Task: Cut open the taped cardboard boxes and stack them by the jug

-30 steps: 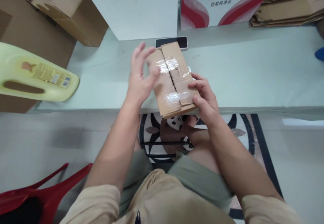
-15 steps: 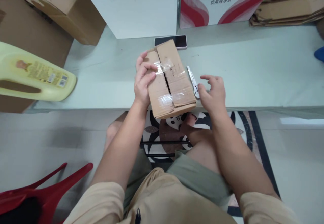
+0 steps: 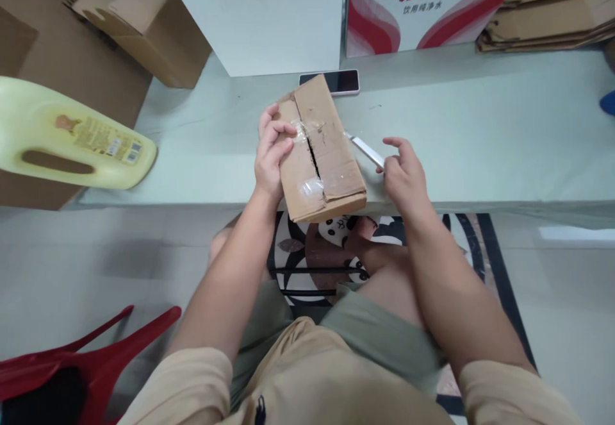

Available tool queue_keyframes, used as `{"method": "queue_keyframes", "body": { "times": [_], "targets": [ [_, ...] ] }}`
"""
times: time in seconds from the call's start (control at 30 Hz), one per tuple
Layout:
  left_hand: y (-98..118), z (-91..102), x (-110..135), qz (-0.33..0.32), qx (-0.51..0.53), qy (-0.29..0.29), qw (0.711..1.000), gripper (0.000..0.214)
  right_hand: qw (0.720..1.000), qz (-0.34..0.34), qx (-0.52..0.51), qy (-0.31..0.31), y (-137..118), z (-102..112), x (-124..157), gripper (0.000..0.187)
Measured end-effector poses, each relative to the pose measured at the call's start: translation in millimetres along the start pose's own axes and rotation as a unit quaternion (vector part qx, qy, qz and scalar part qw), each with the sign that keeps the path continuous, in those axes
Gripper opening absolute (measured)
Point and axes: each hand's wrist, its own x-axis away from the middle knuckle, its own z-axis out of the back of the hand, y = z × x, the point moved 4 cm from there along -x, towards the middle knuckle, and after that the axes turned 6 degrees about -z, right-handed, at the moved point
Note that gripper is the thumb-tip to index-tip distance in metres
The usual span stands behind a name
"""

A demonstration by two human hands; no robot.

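Observation:
A small brown cardboard box [image 3: 331, 143] is tilted over the front edge of the table, with clear tape across its top and a dark gap along the flap seam. My left hand [image 3: 273, 152] grips its left side, fingertips curled onto the top. To the right of the box, my right hand [image 3: 403, 172] is closed round the end of a white utility knife [image 3: 368, 149], index finger lifted. The knife points up and left, its tip close to the box's right side; whether they touch I cannot tell.
Behind the box lies a phone [image 3: 343, 82] on the pale-covered table [image 3: 461, 130]. A yellow bottle [image 3: 91, 133] and cardboard cartons [image 3: 158, 34] stand at left. A white panel [image 3: 269, 15], a red-and-white box [image 3: 423, 15] and flattened cardboard [image 3: 552, 15] line the back. A red chair [image 3: 106, 361] is lower left.
My right hand has picked up the utility knife, which lay on the table beside the box. The knife is now angled toward the box. My left hand keeps its hold on the box.

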Motion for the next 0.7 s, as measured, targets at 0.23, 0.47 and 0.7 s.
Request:
{"method": "queue_keyframes", "body": {
  "times": [0.23,0.47,0.7],
  "targets": [
    [19.6,-12.9,-1.2,-0.004,-0.095,-0.044,0.995,0.036,0.959,0.187,-0.191,0.089,-4.4,31.3,31.7,0.026],
    [92.6,-40.4,43.1,-0.148,-0.195,-0.072,0.967,0.033,0.942,0.252,-0.197,0.104,-11.7,47.2,51.5,0.031],
    [86.3,-43.7,82.4,-0.248,-0.242,-0.088,0.934,0.032,0.930,0.226,-0.282,0.062,-23.4,55.5,68.0,0.024]
  ]
}}
